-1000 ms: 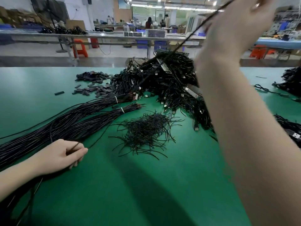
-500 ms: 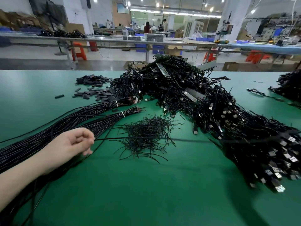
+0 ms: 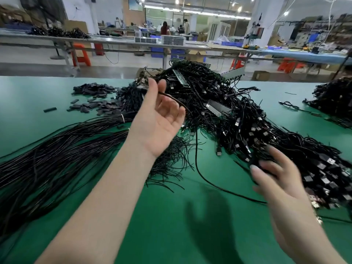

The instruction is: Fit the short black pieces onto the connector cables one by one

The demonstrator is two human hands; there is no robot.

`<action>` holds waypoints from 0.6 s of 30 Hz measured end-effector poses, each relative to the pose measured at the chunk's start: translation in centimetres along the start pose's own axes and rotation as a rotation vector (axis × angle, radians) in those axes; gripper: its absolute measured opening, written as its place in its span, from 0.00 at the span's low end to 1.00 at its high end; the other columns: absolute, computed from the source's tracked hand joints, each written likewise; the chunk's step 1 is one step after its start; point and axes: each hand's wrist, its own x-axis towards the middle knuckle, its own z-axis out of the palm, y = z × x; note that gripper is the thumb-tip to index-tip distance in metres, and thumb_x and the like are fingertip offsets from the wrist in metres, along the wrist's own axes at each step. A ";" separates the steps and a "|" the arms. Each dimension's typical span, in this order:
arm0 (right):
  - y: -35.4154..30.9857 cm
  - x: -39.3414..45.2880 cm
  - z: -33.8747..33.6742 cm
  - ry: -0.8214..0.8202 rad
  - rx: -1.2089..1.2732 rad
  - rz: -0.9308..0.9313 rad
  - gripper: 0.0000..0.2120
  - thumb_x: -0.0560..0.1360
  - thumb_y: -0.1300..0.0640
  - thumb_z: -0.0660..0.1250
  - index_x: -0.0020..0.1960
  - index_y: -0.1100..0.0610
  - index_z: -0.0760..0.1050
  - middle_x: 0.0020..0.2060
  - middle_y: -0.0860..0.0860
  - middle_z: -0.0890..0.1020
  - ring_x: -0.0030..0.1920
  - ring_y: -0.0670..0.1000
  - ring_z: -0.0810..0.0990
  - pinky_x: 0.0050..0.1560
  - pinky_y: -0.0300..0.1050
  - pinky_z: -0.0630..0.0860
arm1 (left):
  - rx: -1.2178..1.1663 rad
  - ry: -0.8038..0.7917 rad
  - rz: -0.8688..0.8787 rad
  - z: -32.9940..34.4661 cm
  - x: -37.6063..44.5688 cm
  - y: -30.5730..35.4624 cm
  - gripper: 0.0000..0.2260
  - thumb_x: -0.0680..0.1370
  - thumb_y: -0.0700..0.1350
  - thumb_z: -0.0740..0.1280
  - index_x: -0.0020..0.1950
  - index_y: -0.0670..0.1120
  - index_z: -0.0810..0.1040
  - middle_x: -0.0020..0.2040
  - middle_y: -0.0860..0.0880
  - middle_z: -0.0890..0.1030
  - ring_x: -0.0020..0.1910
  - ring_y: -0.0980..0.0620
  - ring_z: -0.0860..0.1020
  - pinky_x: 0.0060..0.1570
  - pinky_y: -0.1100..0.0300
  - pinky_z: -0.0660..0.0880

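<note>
My left hand (image 3: pixel 159 119) is raised palm-up over the green table (image 3: pixel 171 225) and pinches a thin black cable (image 3: pixel 197 159) between thumb and forefinger. That cable crosses the palm, hangs down and curves along the table until it goes out of sight behind my right hand (image 3: pixel 276 180). The right hand is blurred, with fingers spread over the near edge of the big heap of connector cables (image 3: pixel 238 115). Short black pieces (image 3: pixel 95 103) lie in a loose pile at the back left, beyond the left hand.
Two tied bundles of long black wires (image 3: pixel 57 149) stretch across the left of the table. A tuft of thin wire offcuts (image 3: pixel 171 164) lies under my left forearm. One stray black piece (image 3: pixel 50 109) sits far left. Another cable heap (image 3: pixel 333 100) is at the right edge.
My left hand has risen from the table and moved toward the heap, turning palm-up with the cable. My right hand has come back into view low on the right.
</note>
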 end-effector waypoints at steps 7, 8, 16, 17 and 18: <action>-4.1 4.4 9.8 -0.427 -0.285 -0.218 0.10 0.80 0.51 0.62 0.59 0.50 0.77 0.49 0.42 0.83 0.50 0.39 0.80 0.58 0.44 0.75 | 0.465 0.014 0.082 -1.0 0.2 -2.2 0.22 0.79 0.62 0.59 0.40 0.52 0.87 0.46 0.52 0.85 0.44 0.55 0.83 0.42 0.62 0.79; -3.9 4.7 10.7 -0.470 -0.269 -0.212 0.08 0.80 0.53 0.62 0.54 0.52 0.79 0.43 0.43 0.84 0.45 0.41 0.81 0.55 0.46 0.77 | 0.502 0.016 0.089 -1.3 0.3 -2.2 0.22 0.80 0.62 0.58 0.41 0.53 0.87 0.47 0.52 0.86 0.43 0.54 0.83 0.38 0.62 0.78; -1.4 4.5 14.3 -0.610 -0.201 -0.179 0.11 0.79 0.50 0.64 0.42 0.54 0.79 0.28 0.44 0.75 0.30 0.45 0.71 0.36 0.44 0.73 | 0.635 0.012 0.155 -3.1 1.2 -1.1 0.21 0.81 0.60 0.58 0.41 0.53 0.87 0.47 0.48 0.86 0.47 0.51 0.85 0.42 0.62 0.79; -1.3 4.6 14.3 -0.603 -0.172 -0.182 0.11 0.79 0.52 0.64 0.42 0.55 0.79 0.27 0.44 0.75 0.30 0.44 0.70 0.34 0.41 0.71 | 0.696 -0.002 0.147 -3.1 1.2 -1.1 0.20 0.81 0.60 0.58 0.42 0.54 0.86 0.47 0.49 0.86 0.46 0.53 0.84 0.42 0.61 0.78; -1.3 4.8 14.3 -0.608 -0.140 -0.185 0.10 0.80 0.54 0.63 0.43 0.56 0.79 0.29 0.47 0.78 0.31 0.46 0.72 0.36 0.44 0.73 | 0.768 -0.018 0.130 -3.1 1.1 -1.1 0.19 0.81 0.59 0.58 0.42 0.55 0.86 0.48 0.51 0.86 0.44 0.55 0.84 0.40 0.61 0.77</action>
